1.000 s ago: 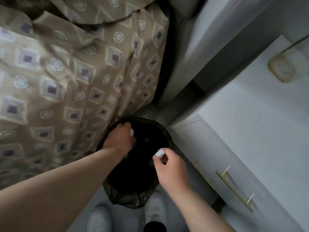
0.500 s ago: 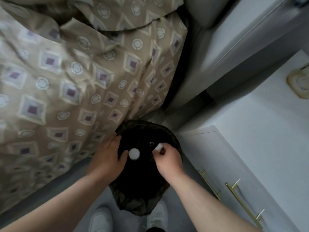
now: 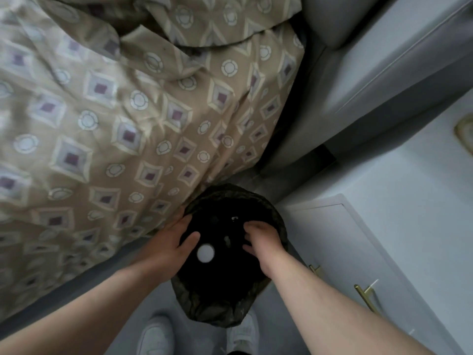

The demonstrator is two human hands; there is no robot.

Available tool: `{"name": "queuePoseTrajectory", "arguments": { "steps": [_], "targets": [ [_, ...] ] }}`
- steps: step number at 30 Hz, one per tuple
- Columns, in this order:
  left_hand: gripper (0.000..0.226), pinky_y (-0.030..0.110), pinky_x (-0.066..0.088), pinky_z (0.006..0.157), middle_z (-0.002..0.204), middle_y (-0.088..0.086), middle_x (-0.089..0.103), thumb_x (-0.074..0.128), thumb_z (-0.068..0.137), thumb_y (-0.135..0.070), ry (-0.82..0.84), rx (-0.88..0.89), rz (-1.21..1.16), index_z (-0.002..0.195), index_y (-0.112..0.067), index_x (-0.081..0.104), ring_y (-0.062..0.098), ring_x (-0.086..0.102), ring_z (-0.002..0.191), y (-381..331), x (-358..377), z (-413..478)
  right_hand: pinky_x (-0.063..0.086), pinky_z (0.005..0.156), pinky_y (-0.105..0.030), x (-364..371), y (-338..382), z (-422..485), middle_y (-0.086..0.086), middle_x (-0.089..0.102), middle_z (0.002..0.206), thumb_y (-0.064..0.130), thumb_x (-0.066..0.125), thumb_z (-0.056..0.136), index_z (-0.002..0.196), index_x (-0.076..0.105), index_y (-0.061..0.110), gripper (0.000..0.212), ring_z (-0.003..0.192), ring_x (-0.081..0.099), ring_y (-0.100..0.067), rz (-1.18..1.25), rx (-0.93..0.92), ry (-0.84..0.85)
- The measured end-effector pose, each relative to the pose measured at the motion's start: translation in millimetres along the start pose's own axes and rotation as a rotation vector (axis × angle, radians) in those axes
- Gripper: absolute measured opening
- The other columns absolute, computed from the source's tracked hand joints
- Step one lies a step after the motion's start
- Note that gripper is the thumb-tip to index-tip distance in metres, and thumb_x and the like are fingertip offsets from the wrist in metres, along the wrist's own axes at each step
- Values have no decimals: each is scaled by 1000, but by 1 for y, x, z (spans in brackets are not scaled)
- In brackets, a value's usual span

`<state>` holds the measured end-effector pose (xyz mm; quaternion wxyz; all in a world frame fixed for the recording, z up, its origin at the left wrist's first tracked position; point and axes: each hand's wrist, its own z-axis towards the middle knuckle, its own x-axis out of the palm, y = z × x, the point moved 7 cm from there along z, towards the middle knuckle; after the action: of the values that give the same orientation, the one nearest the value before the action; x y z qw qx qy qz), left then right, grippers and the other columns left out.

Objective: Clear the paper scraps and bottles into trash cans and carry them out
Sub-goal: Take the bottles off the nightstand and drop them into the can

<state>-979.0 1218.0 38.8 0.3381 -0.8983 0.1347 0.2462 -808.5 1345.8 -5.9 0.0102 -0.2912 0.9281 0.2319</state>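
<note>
A trash can with a black liner stands on the floor between the bed and a cabinet. Deep inside it lies a white round cap, apparently the top of a bottle. A few small pale bits show in the dark. My left hand rests on the can's left rim, with the fingers along the edge and the thumb stretched over the opening. Over the right side of the opening, my right hand hovers with its fingers loosely bent downward. I see nothing in it.
A beige patterned bed cover hangs down right against the can's left side. On the right stands a white cabinet with gold handles. A grey padded headboard rises behind. My white shoes are below the can.
The white scrap pinched in my right hand is gone from the fingers. My left hand moved from inside the can to its left rim, uncovering the white cap.
</note>
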Motion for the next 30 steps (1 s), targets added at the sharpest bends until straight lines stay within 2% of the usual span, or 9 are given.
{"name": "queuePoseTrajectory", "arguments": {
  "steps": [4,8,12,15,20,23,25,27,30],
  "targets": [
    [70,20,17,110,156,-15,14,39,87,-62,-42,18,-91,148,-32,22,3,15,142,-16,-14,-11,53,90,-36,-8,24,-36,-2,65,112,30,64,87,116,62,15,32,103,62,-16,24,-157,34],
    [82,16,18,107,150,-15,28,36,78,-74,-172,152,-113,146,-28,30,-5,22,134,-69,-42,-36,54,88,-30,-30,60,-102,6,68,107,28,65,87,108,62,25,21,101,65,-8,56,-346,69],
    [77,19,20,112,148,-26,24,33,73,-69,-198,307,-160,143,-35,33,-11,21,136,-155,-58,-70,52,91,-28,-76,93,-189,11,71,108,49,63,70,109,66,24,47,104,64,0,88,-499,58],
    [75,28,26,114,149,-26,26,36,74,-69,-155,390,-169,142,-38,33,-11,22,136,-217,-55,-84,51,93,-30,-121,105,-241,9,72,107,47,64,66,102,70,23,44,104,65,-4,138,-579,-33],
    [70,16,15,111,147,-30,11,46,85,-60,-119,507,-19,147,-35,22,-7,14,139,-319,-33,-89,56,83,-38,-214,113,-308,0,75,93,29,63,68,86,73,33,21,93,70,-15,239,-706,-334],
    [72,22,8,116,149,-26,-3,39,90,-58,-49,525,160,150,-30,9,-2,-3,141,-364,-9,-80,56,82,-48,-268,105,-338,-3,76,87,29,65,68,84,73,31,18,87,71,-20,292,-762,-561],
    [76,27,4,117,156,-15,-10,36,91,-59,-23,516,324,150,-27,3,3,-12,142,-383,7,-72,58,74,-40,-300,100,-360,-3,75,80,37,70,68,81,73,30,16,78,71,-24,345,-826,-759],
    [79,32,3,118,158,-5,-14,36,91,-59,6,475,482,151,-23,-1,13,-15,144,-394,24,-64,56,64,-31,-331,93,-390,-4,71,70,34,69,67,76,72,31,9,65,68,-26,405,-882,-1041],
    [79,35,2,119,158,-1,-15,36,91,-58,74,421,595,151,-21,-1,18,-14,145,-402,42,-60,47,60,-14,-368,93,-431,3,65,72,39,61,68,78,65,36,11,59,58,-8,379,-985,-1360]
  ]
}}
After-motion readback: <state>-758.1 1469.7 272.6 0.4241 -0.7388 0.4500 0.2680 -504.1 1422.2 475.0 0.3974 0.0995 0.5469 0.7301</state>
